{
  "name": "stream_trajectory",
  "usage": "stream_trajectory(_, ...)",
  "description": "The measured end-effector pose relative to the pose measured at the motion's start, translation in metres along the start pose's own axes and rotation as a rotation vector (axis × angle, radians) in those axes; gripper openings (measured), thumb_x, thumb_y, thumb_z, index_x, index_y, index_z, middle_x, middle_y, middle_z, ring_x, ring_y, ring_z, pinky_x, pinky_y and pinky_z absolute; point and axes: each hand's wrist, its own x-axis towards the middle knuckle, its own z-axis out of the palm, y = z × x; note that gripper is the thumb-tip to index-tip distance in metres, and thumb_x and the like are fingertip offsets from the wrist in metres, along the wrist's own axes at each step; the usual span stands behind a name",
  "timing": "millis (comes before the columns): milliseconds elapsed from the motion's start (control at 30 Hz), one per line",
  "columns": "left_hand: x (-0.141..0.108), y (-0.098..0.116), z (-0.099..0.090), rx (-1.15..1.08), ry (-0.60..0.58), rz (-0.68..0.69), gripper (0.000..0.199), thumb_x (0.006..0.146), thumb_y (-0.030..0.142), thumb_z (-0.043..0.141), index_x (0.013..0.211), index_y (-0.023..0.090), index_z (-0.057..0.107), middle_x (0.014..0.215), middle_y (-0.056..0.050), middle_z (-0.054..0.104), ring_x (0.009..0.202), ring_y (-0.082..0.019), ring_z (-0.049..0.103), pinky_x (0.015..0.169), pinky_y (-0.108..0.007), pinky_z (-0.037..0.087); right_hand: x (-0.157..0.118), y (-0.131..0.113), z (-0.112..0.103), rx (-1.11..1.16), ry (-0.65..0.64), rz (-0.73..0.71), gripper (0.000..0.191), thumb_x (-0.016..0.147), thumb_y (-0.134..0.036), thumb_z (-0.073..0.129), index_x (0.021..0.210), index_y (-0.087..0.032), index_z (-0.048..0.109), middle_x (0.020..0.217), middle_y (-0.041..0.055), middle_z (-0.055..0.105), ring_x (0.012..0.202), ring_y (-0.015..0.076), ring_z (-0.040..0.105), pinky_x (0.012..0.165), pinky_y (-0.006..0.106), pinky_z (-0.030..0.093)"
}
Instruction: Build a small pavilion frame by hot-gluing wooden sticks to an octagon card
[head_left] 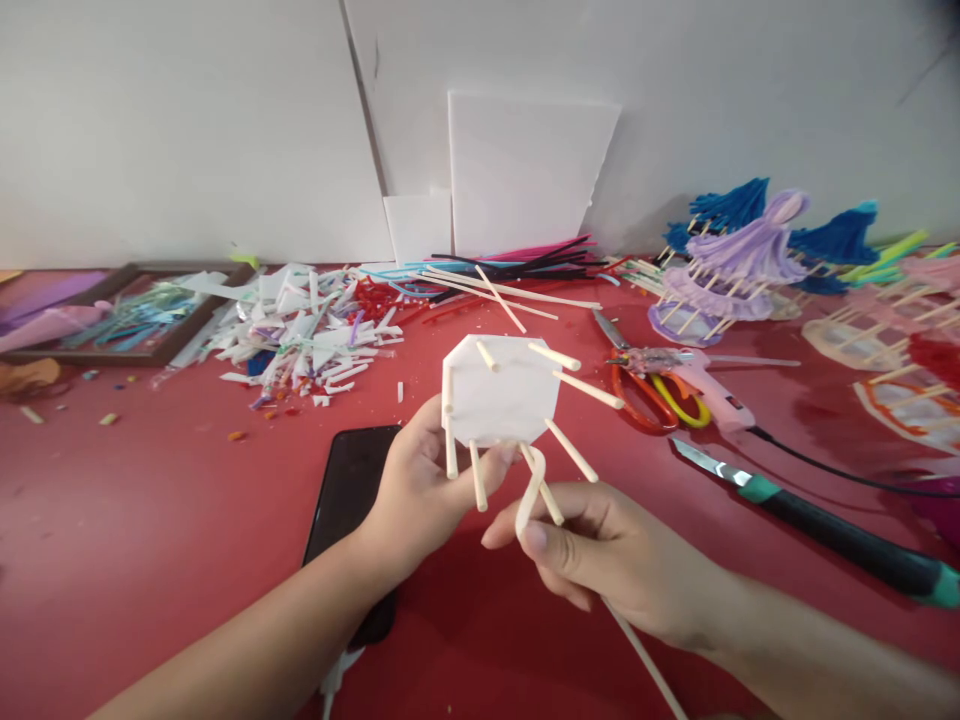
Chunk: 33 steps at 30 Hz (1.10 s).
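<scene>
My left hand [427,490] grips the lower left edge of a white foam board piece [502,390] with cut corners. Several short pale wooden sticks [574,450] stand out from around its edge towards me. Between the thumb and fingers of my right hand [607,550] is a cream pipe cleaner [531,490]. Its bent upper end reaches the board's lower edge beside one stick, and its long tail runs down past my palm to the lower right. Whether that end is fixed to the board I cannot tell.
Behind my left forearm lies a black phone [349,480]. To the right are a glue gun [705,385], scissors [641,400] and a utility knife [825,530] with its blade out. Paper scraps [300,330], loose pipe cleaners [517,265] and finished carousel-like models [742,260] line the back.
</scene>
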Motion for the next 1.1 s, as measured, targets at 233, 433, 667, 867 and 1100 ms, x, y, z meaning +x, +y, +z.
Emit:
stream_trajectory(233,-0.001,-0.0017,-0.0012,-0.017,0.007,-0.033,0.018,0.071,0.014,0.07,0.083,0.015,0.056,0.069,0.003,0.063,0.059,-0.007,0.059,0.054,-0.016,0.05,0.0029,0.0045,-0.0027,0.071,0.059,0.074,0.03,0.086,-0.046,0.054,0.084,-0.016,0.059,0.069,-0.0022,0.054,0.046,0.003,0.039,0.041,0.018,0.029)
stream_trajectory(433,0.0004,-0.0019,-0.0004,-0.016,0.022,-0.007,0.016,0.072,0.015,0.069,0.082,0.016,0.057,0.069,0.002,0.064,0.06,-0.008,0.06,0.054,-0.016,0.05,0.0022,0.0052,-0.0055,0.031,0.103,-0.02,0.027,0.087,-0.043,0.055,0.09,-0.017,0.062,0.06,-0.0049,0.048,0.049,0.004,0.037,0.045,0.02,0.027)
stream_trajectory(667,0.0016,-0.0042,-0.0002,-0.027,-0.004,-0.067,0.018,0.073,0.018,0.07,0.086,0.017,0.058,0.071,0.001,0.065,0.061,-0.01,0.059,0.055,-0.019,0.05,0.0034,0.0044,-0.0036,0.103,0.113,-0.043,0.028,0.088,-0.044,0.052,0.081,-0.017,0.057,0.062,-0.0051,0.048,0.044,0.0034,0.04,0.042,0.02,0.028)
stream_trajectory(867,0.0012,-0.0072,-0.0021,-0.058,-0.043,-0.09,0.017,0.074,0.02,0.069,0.087,0.017,0.057,0.071,0.002,0.063,0.061,-0.008,0.057,0.056,-0.017,0.048,0.0024,0.0052,-0.0027,0.126,0.142,-0.058,0.025,0.088,-0.041,0.054,0.079,-0.018,0.054,0.06,-0.0057,0.046,0.047,0.0029,0.034,0.044,0.019,0.026)
stream_trajectory(1100,0.001,-0.0086,-0.0029,-0.07,-0.077,-0.15,0.019,0.073,0.023,0.072,0.085,0.017,0.057,0.07,0.002,0.061,0.061,-0.009,0.055,0.056,-0.019,0.046,0.0027,0.0047,-0.005,0.156,0.204,-0.056,0.029,0.083,-0.046,0.06,0.076,-0.018,0.059,0.05,-0.0081,0.039,0.043,0.0039,0.029,0.044,0.022,0.022)
